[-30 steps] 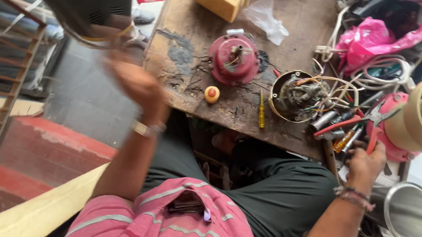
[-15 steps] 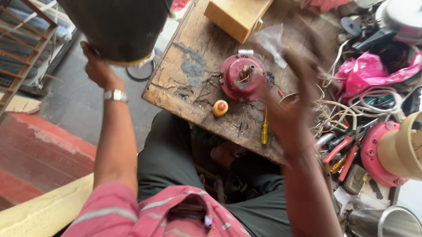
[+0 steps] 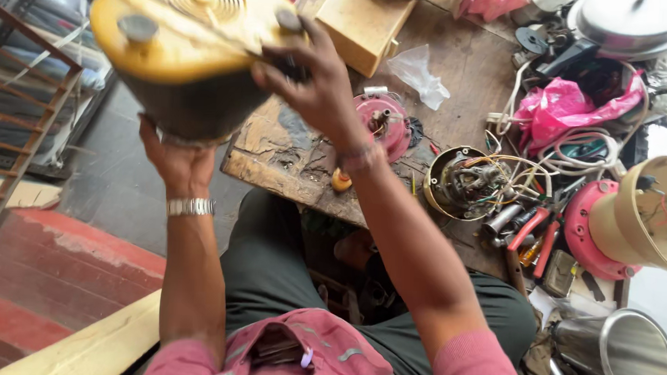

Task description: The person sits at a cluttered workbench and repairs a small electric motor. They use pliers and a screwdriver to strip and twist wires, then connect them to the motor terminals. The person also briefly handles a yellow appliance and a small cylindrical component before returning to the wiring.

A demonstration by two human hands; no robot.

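Note:
A yellow and black appliance base, turned with its vented underside and round feet up, is held above the left end of the wooden workbench. My left hand supports it from below; a metal watch sits on that wrist. My right hand grips its right side near a foot. Below my right forearm on the bench lie a red motor housing and a small yellow-orange cap.
On the bench: a wooden block, a clear plastic bag, a wound motor with loose wires, red-handled pliers, a pink bag. A cream jar on a red base and a steel jar lie at the right.
My right hand has left the tools at the right and come up onto the appliance base. The base has tipped so its yellow underside shows, with my left hand still under it.

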